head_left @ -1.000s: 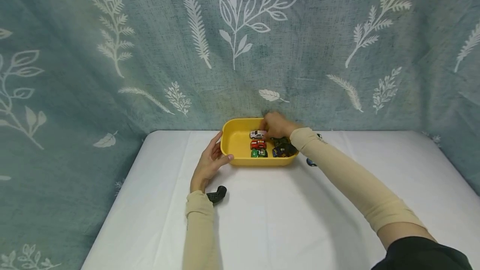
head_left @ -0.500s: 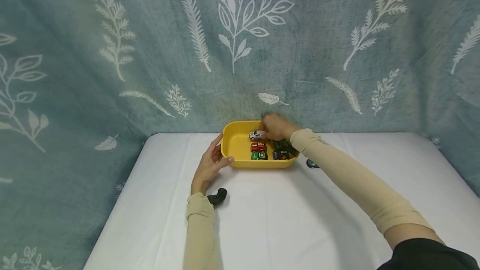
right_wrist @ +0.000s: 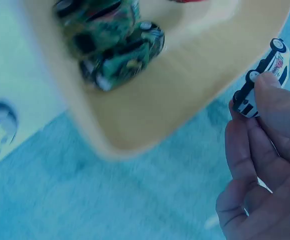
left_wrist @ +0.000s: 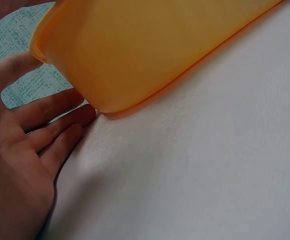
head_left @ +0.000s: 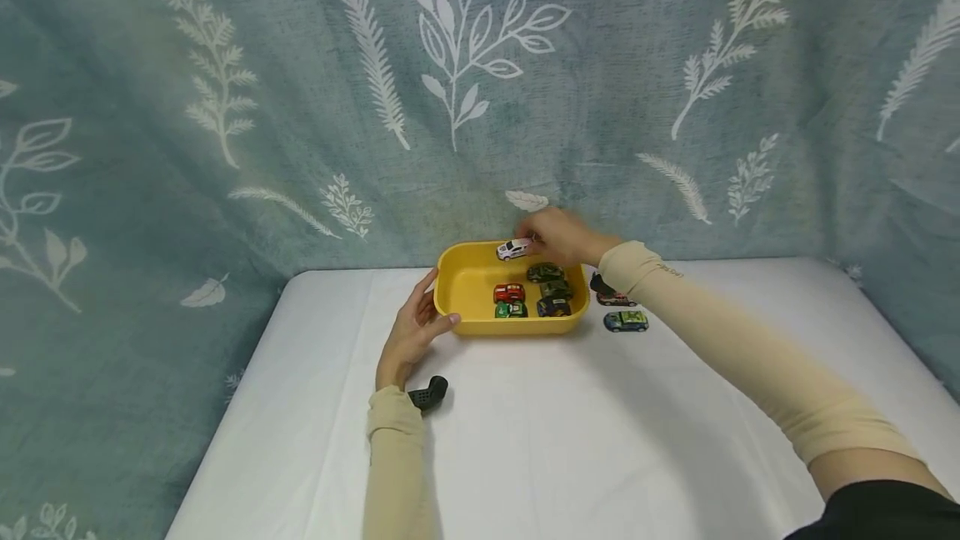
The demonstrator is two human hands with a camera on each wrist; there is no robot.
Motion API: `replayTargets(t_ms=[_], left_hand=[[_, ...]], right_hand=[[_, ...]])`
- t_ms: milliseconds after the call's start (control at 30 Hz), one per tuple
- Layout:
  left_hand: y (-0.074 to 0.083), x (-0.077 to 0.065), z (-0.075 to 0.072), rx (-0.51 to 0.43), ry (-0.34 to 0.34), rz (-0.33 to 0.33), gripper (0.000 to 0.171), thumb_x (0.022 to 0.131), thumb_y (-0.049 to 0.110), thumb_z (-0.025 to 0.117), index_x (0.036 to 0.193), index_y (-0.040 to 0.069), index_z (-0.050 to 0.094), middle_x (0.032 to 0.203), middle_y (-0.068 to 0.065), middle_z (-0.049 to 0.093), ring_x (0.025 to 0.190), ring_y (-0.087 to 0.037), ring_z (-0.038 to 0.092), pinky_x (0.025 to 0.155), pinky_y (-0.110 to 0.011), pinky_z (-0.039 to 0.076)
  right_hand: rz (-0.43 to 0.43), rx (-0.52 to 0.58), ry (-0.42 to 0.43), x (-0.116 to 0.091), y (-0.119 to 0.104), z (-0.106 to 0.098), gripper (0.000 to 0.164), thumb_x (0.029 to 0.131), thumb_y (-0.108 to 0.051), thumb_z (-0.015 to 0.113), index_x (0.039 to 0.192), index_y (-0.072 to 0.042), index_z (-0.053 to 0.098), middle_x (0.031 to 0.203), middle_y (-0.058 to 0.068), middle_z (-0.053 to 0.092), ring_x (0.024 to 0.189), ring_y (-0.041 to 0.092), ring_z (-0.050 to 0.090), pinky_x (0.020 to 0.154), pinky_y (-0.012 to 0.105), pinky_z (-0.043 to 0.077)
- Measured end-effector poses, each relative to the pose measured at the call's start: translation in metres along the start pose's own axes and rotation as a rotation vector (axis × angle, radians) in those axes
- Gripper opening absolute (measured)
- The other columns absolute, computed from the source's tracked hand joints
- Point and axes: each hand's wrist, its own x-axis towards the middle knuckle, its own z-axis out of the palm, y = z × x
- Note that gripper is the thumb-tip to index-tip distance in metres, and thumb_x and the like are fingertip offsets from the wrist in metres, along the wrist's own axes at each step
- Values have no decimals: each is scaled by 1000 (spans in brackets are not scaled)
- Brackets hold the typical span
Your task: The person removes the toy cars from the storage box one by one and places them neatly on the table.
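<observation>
My right hand [head_left: 566,236] pinches a white toy car [head_left: 513,249] between thumb and fingers above the back rim of a yellow plastic tray [head_left: 465,327]. The right wrist view shows the toy car [right_wrist: 265,80] just outside the tray wall, tilted. My left hand [head_left: 412,336] holds the tray's left end, thumb at the front corner and fingers along the side. In the tray lie a red toy car [head_left: 509,293], a green toy car [head_left: 512,309], a dark blue toy car [head_left: 553,307] and camouflage toy vehicles [head_left: 545,272].
Right of the tray, a toy car with a green-yellow top [head_left: 626,321] and a dark red toy car [head_left: 617,299] stand on the white tablecloth [head_left: 555,423]. A patterned blue-green curtain [head_left: 300,107] hangs close behind the tray. A black wrist device [head_left: 429,394] is beside my left wrist.
The white toy car has been lifted from its place in the tray toward the back rim. My right arm has shifted, uncovering the toy cars at right. My left hand stays at the tray.
</observation>
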Motion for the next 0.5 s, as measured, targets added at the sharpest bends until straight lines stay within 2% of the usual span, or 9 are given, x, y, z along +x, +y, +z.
replayTargets(t_ms=[267, 500], left_hand=[[1, -1, 2, -16, -17, -1, 92, 91, 16, 84, 166, 33, 35, 163, -16, 49, 154, -34, 43, 132, -50, 28], [3, -2, 0, -16, -19, -38, 91, 92, 14, 83, 167, 34, 34, 162, -14, 49, 153, -33, 43, 131, -51, 30]], right_hand=[[33, -11, 57, -37, 19, -31, 25, 101, -5, 70, 126, 0, 73, 119, 17, 76, 107, 34, 73, 93, 50, 62], [81, -53, 109, -76, 44, -44, 20, 97, 1, 73, 117, 0, 74, 112, 16, 76, 104, 34, 72, 90, 51, 62]])
